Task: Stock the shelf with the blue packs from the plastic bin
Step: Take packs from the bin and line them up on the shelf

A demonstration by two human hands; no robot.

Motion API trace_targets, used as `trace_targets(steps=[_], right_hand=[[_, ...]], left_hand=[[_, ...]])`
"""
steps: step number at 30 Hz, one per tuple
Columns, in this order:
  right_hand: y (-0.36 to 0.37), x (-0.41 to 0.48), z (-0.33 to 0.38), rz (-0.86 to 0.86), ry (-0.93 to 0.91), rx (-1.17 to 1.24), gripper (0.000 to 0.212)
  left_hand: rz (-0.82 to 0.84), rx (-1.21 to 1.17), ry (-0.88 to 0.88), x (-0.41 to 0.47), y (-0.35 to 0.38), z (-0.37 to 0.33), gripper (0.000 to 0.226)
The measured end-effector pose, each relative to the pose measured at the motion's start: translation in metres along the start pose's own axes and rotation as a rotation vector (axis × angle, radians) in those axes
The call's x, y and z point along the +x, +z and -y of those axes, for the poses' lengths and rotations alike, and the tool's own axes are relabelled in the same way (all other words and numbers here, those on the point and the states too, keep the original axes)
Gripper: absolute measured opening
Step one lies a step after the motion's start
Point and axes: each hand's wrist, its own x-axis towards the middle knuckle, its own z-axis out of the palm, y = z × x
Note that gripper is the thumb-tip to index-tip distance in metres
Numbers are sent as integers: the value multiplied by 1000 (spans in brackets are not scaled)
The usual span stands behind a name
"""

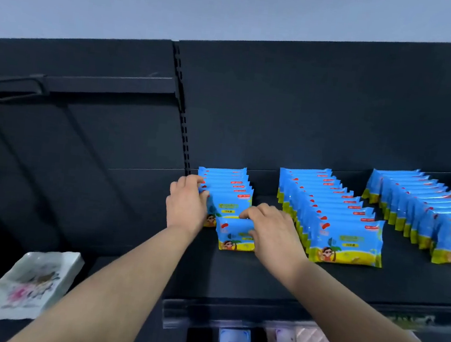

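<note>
My forearms (123, 285) reach over the shelf (236, 272). My right hand (273, 231) grasps a blue pack (235, 236) at the front of the short left row (225, 187), which my left hand (187, 205) clasps. Two longer rows (326, 209) look done. I judge this row part-filled. The bin is unseen.

One view only, head-worn and wide-angle. It faces the black shelf (236, 272) head-on, looking forward and slightly down onto its deck. Range is close. Both forearms come in from the near bottom edge, and the left hand (186, 205) and right hand (273, 231) meet the blue packs (229, 199) mid-frame. The frame is rolled, so the back panel (308, 110) climbs toward the right. A pale wall (236, 5) fills the far top strip. A lower tier (203, 313) shows at near bottom right.
</note>
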Motion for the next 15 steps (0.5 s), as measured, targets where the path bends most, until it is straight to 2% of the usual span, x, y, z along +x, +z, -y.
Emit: trace_targets(steps=[3,7,11,15], right_hand=[[14,16,5,-23,14,-16,49],[29,37,12,-8,39,3,48],[36,49,15,-17,21,7,54],[48,52,10,-28,24,-13,64]], left_hand=[[-28,-105,-163,-16,-6,18,30],[146,-113,-379,-37,-8,33,46],[330,66,-333,-58,-3,29,46],[368,223,-257,-69,7,27,47]])
